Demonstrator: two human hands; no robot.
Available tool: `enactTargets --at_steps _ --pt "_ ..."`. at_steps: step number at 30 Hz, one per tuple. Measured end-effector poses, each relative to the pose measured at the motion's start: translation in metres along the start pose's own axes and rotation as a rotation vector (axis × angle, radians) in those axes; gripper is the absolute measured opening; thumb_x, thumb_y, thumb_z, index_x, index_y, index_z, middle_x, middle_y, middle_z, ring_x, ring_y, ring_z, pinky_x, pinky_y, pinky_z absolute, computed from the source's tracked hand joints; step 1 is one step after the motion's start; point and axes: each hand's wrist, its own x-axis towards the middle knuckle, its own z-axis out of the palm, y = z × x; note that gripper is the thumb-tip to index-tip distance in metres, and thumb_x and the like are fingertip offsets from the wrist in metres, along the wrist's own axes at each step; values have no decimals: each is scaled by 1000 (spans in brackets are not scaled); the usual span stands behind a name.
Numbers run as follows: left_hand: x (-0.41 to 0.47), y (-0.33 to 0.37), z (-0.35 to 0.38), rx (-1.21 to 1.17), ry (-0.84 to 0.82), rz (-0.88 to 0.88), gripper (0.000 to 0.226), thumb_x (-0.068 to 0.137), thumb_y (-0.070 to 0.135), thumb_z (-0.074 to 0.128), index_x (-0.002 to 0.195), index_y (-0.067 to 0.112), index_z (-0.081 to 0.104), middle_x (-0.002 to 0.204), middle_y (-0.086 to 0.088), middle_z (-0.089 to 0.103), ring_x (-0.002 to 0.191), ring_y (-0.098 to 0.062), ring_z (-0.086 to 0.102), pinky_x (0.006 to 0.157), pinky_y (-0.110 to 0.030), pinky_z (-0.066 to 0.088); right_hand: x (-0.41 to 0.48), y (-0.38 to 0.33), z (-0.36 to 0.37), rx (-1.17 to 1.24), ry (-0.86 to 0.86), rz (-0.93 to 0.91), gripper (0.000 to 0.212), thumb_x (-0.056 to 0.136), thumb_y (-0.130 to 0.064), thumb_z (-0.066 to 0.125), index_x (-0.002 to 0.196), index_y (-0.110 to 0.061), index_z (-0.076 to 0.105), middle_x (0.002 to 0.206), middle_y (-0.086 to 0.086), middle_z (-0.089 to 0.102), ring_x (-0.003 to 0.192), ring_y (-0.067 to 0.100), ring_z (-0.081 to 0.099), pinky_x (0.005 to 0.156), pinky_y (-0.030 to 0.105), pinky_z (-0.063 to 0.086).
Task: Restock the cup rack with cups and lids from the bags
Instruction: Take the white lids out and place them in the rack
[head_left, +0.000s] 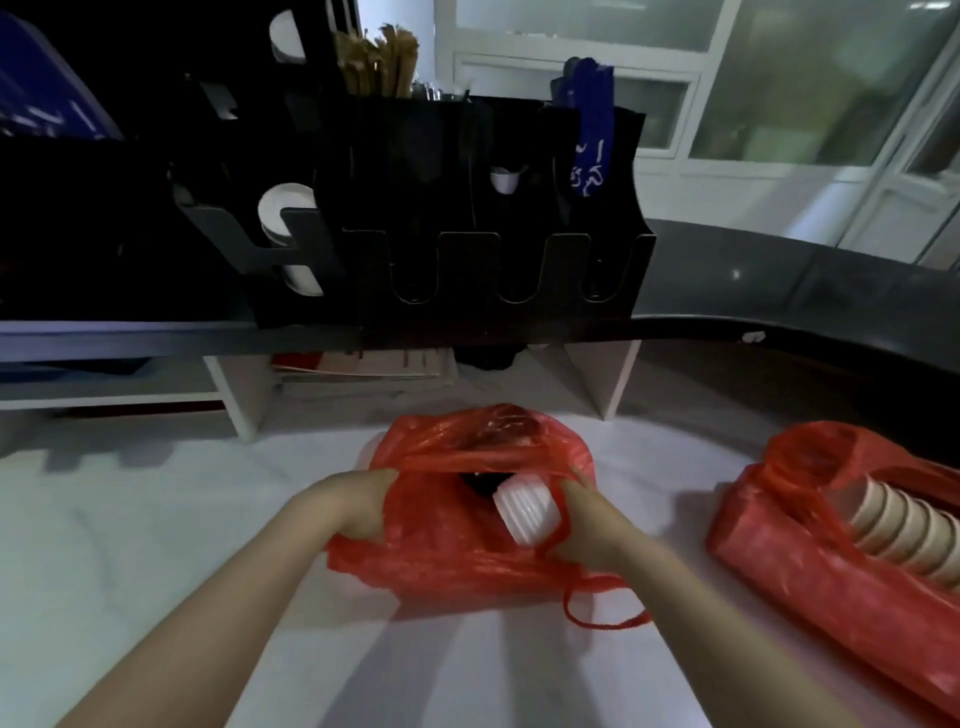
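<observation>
Progress: early, I judge. Both bags hold stock, and the cup rack (467, 260) shows dark front slots.
Left hand (358, 506): curled on the near red bag (452, 545), gripping one side of its mouth.
Right hand (587, 530): grips the opposite side, just beside the stack of white lids (524, 512) inside.
Second red bag (779, 545): to my right, nested paper cups (909, 535) showing.
Room: bare white counter (156, 519) around the bags; the rack's shelf edge overhangs beyond.

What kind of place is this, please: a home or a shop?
Probably a café or drinks counter, not a home: a black cup rack holds stacked white cups, brown sticks stand above it, and a red bag holds lids, a second bag paper cups.
</observation>
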Motion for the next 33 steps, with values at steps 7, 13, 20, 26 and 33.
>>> enactTargets --at_steps 7,13,20,26,33 --pt "14 -6 -3 -74 547 5 58 76 36 70 129 39 47 157 -12 3 143 -37 9 114 -42 21 7 -11 -8 198 95 -80 42 79 -33 71 116 -19 58 130 5 45 116 23 44 101 34 37" --pt "47 21 -1 -80 564 112 97 74 22 63 147 37 2 159 -9 -5 145 -33 1 117 -50 6 14 4 -32 180 420 8 49 80 -32 70 127 -23 57 128 -1 48 107 15 56 91 21 39" --pt "77 34 -6 -177 383 120 98 75 13 56 148 30 -5 142 -14 41 133 -34 36 109 -48 28 23 24 -35 57 246 39 74 78 -15 59 144 -30 29 131 8 52 114 31 55 91 36 47" --pt "95 36 -19 -240 340 169 61 80 2 49 135 27 36 107 -4 63 93 -23 60 83 -40 50 36 41 -42 -78 136 80 68 77 -28 50 141 -31 28 113 7 62 97 32 60 70 30 42" --pt "123 32 -40 -375 161 163 66 75 1 53 135 28 44 102 4 60 83 -7 57 62 -12 41 61 53 -54 -146 77 58 62 79 -37 48 139 -40 30 110 3 58 99 27 60 77 33 48"
